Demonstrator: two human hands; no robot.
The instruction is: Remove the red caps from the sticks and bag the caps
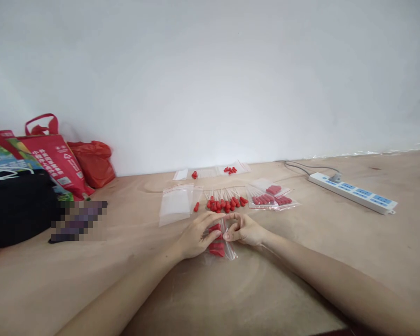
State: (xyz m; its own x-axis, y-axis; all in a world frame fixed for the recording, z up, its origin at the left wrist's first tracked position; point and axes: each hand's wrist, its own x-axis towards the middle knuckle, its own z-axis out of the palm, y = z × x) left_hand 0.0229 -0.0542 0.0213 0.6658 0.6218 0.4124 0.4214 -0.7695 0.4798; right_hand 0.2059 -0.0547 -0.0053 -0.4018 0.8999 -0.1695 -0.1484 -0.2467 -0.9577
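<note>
A small clear zip-lock bag (231, 249) with red pieces (216, 249) inside lies on the table in front of me. My left hand (201, 235) curves over its left side, thumb pressed on the red pieces. At the bag's right edge, by the zip strip, my right hand (243, 230) has its thumb and forefinger closed on the plastic. Just beyond my fingers lies a row of red-tipped white sticks (226, 203), with one loose red piece (196, 206) to their left. Filled clear bags (289, 201) rest to the right, and flat clear bags (177, 203) to the left.
More red pieces (230, 170) and bags lie along the wall (210, 93). A white power strip (352, 192) with a plugged-in grey cable sits on the right. At the left stand a red shopping bag (61, 161), a red plastic bag (94, 163) and a black bag (19, 205).
</note>
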